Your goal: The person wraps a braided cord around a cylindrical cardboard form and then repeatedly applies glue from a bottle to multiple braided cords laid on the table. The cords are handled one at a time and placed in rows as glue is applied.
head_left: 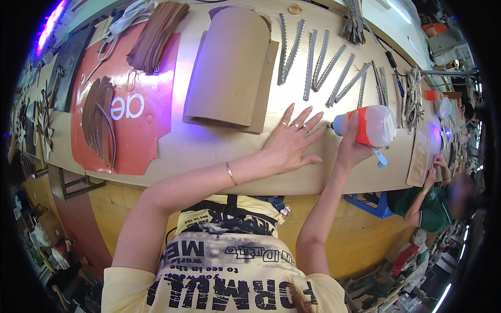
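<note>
My left hand (pixel 291 142) lies flat on the tan tabletop (pixel 229 161), its fingers spread and nothing in it. Just right of its fingertips, my right hand (pixel 350 147) is wrapped round a translucent squeeze bottle (pixel 384 128) with an orange-red band. The bottle is tipped over, its dark nozzle pointing left, close to my left fingers. A light blue cap (pixel 381 158) dangles from it. Beyond both hands, several narrow grey strips (pixel 310 65) with toothed edges are laid out in slanted pairs. I cannot tell whether anything is coming from the nozzle.
A curved brown cardboard sheet (pixel 227 68) stands left of the strips. Farther left, brown strip bundles (pixel 156 36) rest on a red board (pixel 159 117). Grey strip bundles (pixel 355 23) lie at the back. To the right a person in green (pixel 436 208) sits by a blue stool (pixel 369 204).
</note>
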`<state>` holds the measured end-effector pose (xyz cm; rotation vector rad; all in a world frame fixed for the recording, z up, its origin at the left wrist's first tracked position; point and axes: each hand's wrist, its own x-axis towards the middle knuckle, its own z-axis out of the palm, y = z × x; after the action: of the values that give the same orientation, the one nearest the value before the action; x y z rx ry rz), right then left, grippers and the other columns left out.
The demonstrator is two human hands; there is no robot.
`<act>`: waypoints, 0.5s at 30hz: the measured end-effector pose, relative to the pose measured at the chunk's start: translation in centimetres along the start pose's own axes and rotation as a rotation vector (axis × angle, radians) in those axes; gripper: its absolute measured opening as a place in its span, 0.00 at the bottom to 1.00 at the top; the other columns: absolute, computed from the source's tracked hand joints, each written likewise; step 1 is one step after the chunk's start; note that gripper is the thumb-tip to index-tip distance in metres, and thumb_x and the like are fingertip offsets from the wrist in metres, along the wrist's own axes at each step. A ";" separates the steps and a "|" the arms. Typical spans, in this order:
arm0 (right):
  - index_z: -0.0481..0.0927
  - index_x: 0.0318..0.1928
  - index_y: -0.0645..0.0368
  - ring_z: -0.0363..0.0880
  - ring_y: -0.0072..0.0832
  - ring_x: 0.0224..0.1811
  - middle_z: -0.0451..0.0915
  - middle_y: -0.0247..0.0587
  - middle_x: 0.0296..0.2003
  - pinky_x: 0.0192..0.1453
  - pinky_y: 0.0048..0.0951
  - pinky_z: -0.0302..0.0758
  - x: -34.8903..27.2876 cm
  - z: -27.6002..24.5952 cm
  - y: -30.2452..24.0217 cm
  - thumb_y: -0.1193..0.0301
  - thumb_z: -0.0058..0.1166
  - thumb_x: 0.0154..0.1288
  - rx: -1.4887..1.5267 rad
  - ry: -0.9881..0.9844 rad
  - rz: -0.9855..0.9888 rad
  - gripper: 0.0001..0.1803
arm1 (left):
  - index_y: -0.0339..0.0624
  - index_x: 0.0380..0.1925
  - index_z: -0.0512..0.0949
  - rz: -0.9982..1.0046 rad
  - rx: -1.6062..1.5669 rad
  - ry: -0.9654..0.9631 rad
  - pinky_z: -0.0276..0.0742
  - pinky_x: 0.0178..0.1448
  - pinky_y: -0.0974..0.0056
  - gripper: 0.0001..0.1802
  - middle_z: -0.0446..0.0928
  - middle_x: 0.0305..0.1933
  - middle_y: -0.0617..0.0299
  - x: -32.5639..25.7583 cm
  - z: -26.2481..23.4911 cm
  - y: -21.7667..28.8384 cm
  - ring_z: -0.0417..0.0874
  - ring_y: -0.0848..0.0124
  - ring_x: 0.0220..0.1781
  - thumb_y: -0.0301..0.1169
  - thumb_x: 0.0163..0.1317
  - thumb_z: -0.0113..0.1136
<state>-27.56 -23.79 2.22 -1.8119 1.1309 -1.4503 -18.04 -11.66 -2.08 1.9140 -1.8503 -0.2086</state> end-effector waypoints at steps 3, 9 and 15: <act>0.71 0.51 0.71 0.83 0.32 0.42 0.80 0.52 0.45 0.46 0.33 0.84 -0.1 0.0 0.1 0.66 0.70 0.58 0.082 -0.006 0.037 0.29 | 0.50 0.70 0.63 -0.007 -0.027 -0.033 0.36 0.78 0.37 0.40 0.52 0.78 0.52 0.0 -0.4 0.2 0.45 0.54 0.80 0.63 0.66 0.43; 0.69 0.52 0.72 0.82 0.32 0.43 0.80 0.51 0.45 0.46 0.34 0.84 -0.2 0.0 0.5 0.64 0.69 0.60 0.032 0.039 0.017 0.30 | 0.48 0.70 0.63 -0.010 -0.059 -0.104 0.39 0.78 0.37 0.38 0.50 0.77 0.48 -3.0 -2.1 0.5 0.46 0.54 0.80 0.59 0.66 0.49; 0.70 0.51 0.71 0.82 0.31 0.41 0.80 0.49 0.45 0.45 0.32 0.83 0.3 -0.1 0.4 0.62 0.68 0.61 0.061 0.090 0.083 0.29 | 0.49 0.73 0.56 -0.035 -0.063 -0.099 0.38 0.78 0.39 0.42 0.48 0.79 0.51 -3.4 -2.1 0.6 0.45 0.55 0.80 0.59 0.66 0.48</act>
<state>-27.75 -24.23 2.10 -1.6533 1.1793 -1.5140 -17.97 -7.90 -0.72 1.9254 -1.8511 -0.3747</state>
